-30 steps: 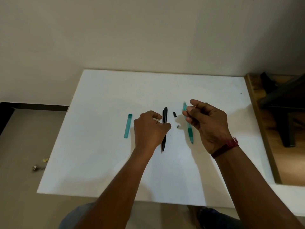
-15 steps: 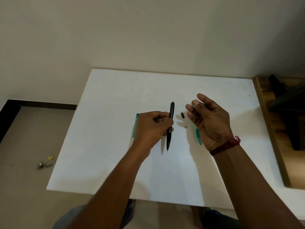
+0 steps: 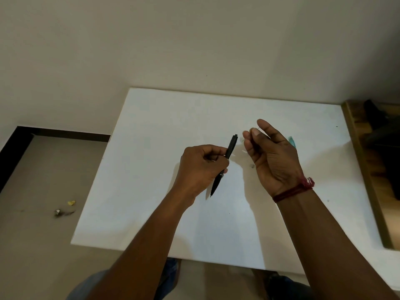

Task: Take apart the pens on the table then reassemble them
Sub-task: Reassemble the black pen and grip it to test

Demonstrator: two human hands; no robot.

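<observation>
**Black pen lifted, right fingers closed to a pinch**

The white table (image 3: pixel 151 191), flat and matte with square corners, fills the middle of the view. The left hand (image 3: pixel 201 167) has raised the black pen (image 3: pixel 230 148) higher than half a second ago. Its fingers curl round the slim, smooth barrel, which now leans with its button end up and to the right and its tip clear of the tabletop.

The right hand (image 3: pixel 272 156), palm up with a red thread band (image 3: pixel 292 190) at the wrist, was loosely spread before. Now thumb and forefinger meet on a thin wire-like piece (image 3: pixel 258 128), too fine to name.

The teal pen part (image 3: pixel 291 140), translucent plastic, shows only its end beyond that hand, where more of it showed before. A small grey piece (image 3: pixel 251 166) lies on the table between the hands.
</observation>
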